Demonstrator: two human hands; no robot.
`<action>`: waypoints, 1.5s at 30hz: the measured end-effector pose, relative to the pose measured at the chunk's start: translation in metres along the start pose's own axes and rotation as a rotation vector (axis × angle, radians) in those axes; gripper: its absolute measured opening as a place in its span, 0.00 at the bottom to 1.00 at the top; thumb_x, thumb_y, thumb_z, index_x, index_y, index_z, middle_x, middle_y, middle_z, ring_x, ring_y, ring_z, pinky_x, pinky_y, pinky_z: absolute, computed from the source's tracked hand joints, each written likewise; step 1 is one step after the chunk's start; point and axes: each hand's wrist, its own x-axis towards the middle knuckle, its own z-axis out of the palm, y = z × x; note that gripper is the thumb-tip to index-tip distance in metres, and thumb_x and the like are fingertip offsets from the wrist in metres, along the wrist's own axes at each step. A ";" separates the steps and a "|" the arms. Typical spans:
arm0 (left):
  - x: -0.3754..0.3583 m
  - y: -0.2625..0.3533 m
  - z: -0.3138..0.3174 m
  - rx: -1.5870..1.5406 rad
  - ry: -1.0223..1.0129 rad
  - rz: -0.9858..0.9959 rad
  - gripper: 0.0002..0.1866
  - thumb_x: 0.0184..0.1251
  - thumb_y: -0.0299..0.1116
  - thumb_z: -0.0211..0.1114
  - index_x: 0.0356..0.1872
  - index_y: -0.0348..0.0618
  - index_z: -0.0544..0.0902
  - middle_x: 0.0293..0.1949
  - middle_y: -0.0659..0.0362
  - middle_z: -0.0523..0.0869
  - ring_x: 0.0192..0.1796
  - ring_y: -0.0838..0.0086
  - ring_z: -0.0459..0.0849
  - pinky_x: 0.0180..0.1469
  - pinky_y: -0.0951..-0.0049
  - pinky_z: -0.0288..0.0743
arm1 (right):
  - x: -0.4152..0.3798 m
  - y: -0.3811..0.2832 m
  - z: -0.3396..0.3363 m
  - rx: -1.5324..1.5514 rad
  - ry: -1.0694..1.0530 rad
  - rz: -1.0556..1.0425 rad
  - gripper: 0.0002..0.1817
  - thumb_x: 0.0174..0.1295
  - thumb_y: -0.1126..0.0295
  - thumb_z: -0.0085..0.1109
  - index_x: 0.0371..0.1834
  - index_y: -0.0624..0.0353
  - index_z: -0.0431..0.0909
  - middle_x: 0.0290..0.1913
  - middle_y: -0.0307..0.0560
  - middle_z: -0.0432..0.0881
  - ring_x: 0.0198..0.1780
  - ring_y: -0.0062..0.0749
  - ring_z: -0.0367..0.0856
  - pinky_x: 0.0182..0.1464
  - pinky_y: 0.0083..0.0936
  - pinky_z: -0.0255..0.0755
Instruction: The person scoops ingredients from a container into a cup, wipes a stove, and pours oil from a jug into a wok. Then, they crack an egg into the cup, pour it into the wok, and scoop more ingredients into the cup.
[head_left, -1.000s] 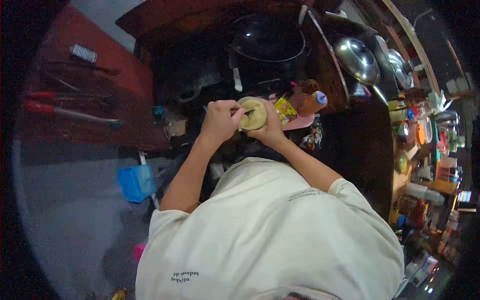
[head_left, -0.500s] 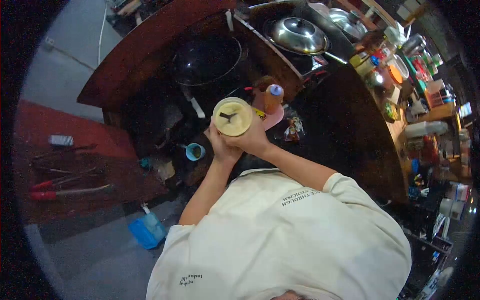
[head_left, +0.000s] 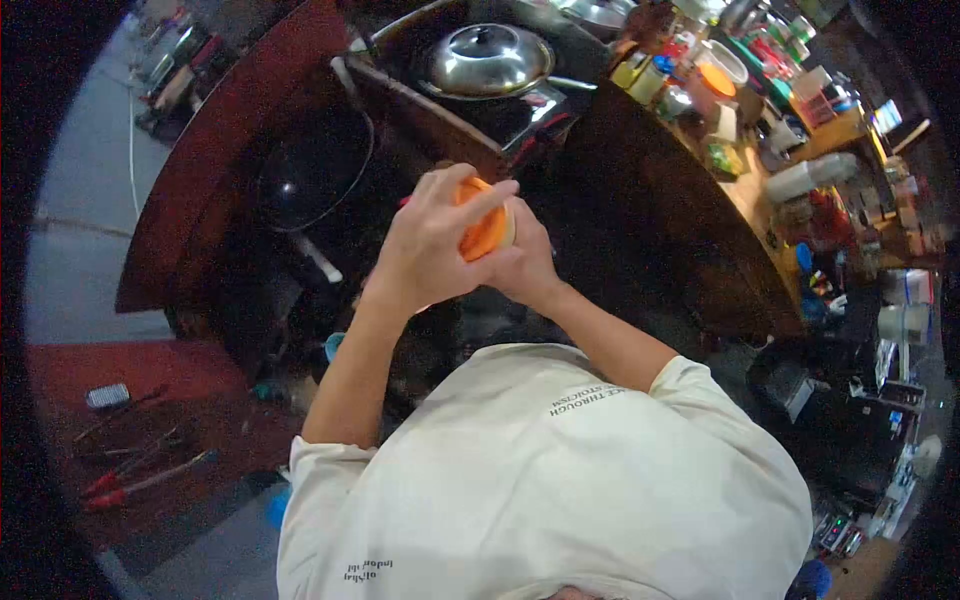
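Note:
Between both hands, in front of the chest, is a pale round container point(head_left: 511, 224) with an orange lid point(head_left: 482, 232) over its top. My left hand point(head_left: 420, 240) is closed over the lid from the left, its fingers spread around the lid's edge. From the right, my right hand point(head_left: 528, 258) wraps the container's side. Most of the container's body is hidden behind the hands.
A domed metal lid point(head_left: 490, 62) covers a pan at the back. At the left sits a dark wok point(head_left: 315, 170), with a white handle point(head_left: 318, 260) below it. Jars and bottles crowd the wooden counter point(head_left: 745, 195) on the right. Red-handled tools point(head_left: 140, 490) lie at lower left.
The container's open top, with yellowish inside showing, is now covered by the orange lid. My left hand has moved from the container's side onto the lid. The view has shifted to the right.

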 end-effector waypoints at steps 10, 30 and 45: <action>0.120 0.129 0.171 0.266 -0.393 -0.331 0.29 0.57 0.47 0.74 0.59 0.49 0.81 0.55 0.45 0.79 0.53 0.44 0.80 0.53 0.50 0.80 | -0.025 0.080 -0.170 -0.091 0.324 -0.089 0.33 0.50 0.64 0.77 0.60 0.60 0.77 0.56 0.48 0.79 0.59 0.37 0.78 0.63 0.34 0.71; 0.306 0.208 0.509 -0.161 -0.562 0.571 0.47 0.62 0.68 0.63 0.80 0.60 0.61 0.81 0.48 0.57 0.80 0.47 0.57 0.77 0.30 0.47 | -0.084 0.297 -0.555 1.219 0.549 0.307 0.34 0.70 0.63 0.65 0.77 0.48 0.61 0.77 0.48 0.63 0.76 0.40 0.66 0.76 0.47 0.64; -0.004 0.026 0.348 0.156 -0.591 -0.565 0.40 0.66 0.45 0.69 0.77 0.45 0.64 0.74 0.45 0.70 0.73 0.52 0.73 0.72 0.48 0.66 | 0.046 0.398 -0.576 -0.817 0.775 0.410 0.32 0.66 0.65 0.68 0.72 0.55 0.67 0.69 0.55 0.70 0.67 0.45 0.73 0.69 0.46 0.70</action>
